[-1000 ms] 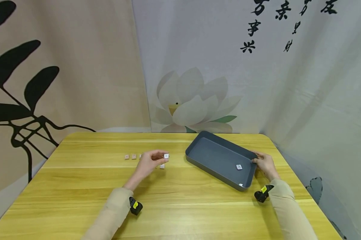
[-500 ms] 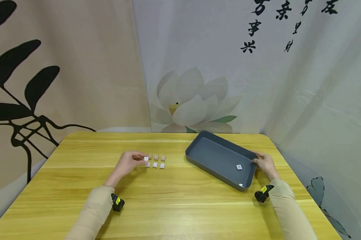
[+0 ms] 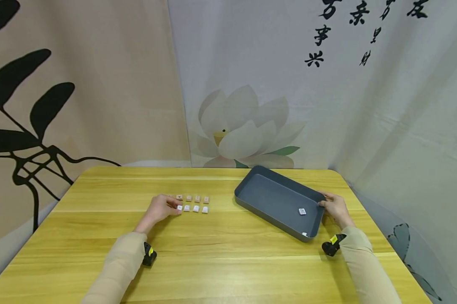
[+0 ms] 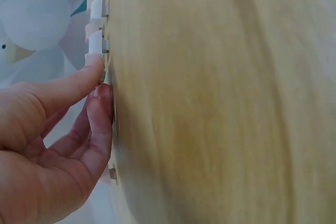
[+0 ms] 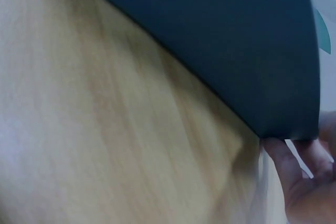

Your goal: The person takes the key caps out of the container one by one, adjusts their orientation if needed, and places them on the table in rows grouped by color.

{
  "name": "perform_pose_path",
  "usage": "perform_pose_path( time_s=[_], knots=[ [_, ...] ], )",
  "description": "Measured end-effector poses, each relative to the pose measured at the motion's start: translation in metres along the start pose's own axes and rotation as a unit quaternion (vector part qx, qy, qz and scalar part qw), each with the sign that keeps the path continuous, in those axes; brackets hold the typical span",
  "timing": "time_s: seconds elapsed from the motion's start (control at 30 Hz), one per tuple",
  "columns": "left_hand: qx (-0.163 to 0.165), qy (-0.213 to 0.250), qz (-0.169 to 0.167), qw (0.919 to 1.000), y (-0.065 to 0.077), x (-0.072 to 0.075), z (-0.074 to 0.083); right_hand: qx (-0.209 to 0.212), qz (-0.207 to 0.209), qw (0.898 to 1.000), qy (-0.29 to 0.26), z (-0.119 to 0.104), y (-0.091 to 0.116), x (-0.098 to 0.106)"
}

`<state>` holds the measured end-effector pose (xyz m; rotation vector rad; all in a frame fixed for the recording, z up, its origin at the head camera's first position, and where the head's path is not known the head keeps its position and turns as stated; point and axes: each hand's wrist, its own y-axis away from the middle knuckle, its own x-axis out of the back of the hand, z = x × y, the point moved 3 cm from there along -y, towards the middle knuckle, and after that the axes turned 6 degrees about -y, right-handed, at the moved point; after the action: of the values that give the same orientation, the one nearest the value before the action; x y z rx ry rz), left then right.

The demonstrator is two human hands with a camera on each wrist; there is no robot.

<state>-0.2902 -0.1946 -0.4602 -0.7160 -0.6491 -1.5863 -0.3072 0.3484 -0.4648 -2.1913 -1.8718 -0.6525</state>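
Note:
My left hand (image 3: 160,210) pinches a small white keycap (image 3: 179,208) at the left end of the front row on the table. Beside it in that row stand several white keycaps (image 3: 196,208). Behind them runs a row of pinkish keycaps (image 3: 197,199), its left part hidden by the hand. From the side, the left wrist view shows white keycaps (image 4: 96,42) with short grey undersides; thumb and fingers hide the held one's lower part. On the right, my right hand (image 3: 336,208) grips the short edge of a dark grey tray (image 3: 266,198).
Inside the tray lie a white keycap (image 3: 302,211) with a dark mark and another white piece (image 3: 304,234), mostly hidden by the near wall. The wooden table (image 3: 228,270) ends at a printed curtain (image 3: 251,63) behind.
My left hand has moved left across the keycaps with the white one, then slightly nearer, down to the front row's left end. The right hand and tray stay in place.

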Motion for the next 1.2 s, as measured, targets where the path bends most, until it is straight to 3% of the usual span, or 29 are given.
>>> perform_pose_path(
  time_s=[0.53,1.2],
  knots=[
    [0.011,-0.040,-0.008,0.9991,-0.0016,0.0005,-0.0020,0.000,-0.009,1.000,-0.019,0.0007,0.0006,0.0006],
    [0.022,-0.016,-0.028,0.9992,0.0015,0.0030,-0.0071,-0.006,-0.002,1.000,-0.013,0.0010,0.0003,0.0018]
  ],
)
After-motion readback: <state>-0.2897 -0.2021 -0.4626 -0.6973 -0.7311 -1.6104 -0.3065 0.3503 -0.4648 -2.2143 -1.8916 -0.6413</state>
